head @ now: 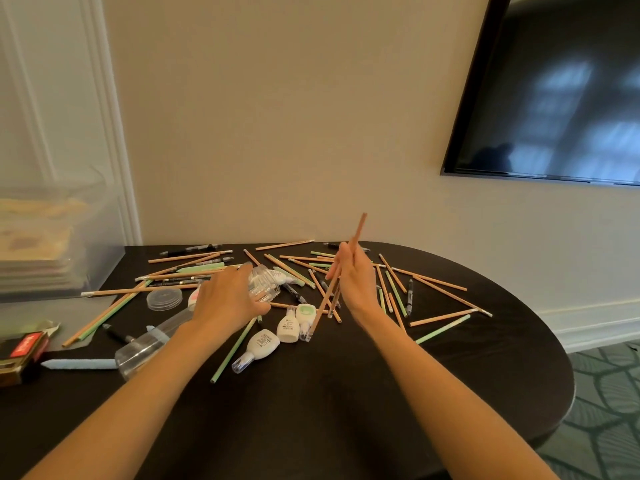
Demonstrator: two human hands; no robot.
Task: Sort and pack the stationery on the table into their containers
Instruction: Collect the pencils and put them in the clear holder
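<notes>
Several wooden and green pencils and black pens lie scattered over the dark table. My right hand grips a wooden pencil that tilts steeply, one end raised, the other near the white correction tapes. My left hand reaches onto a clear plastic jar lying on its side among the pencils, fingers curved over it. A round clear lid lies to the left of that hand. A clear tube container lies under my left forearm.
A clear plastic bin with stacked flat items stands at the far left. A red and black box sits at the left edge. A blue eraser stick lies nearby. A wall-mounted screen hangs at the right.
</notes>
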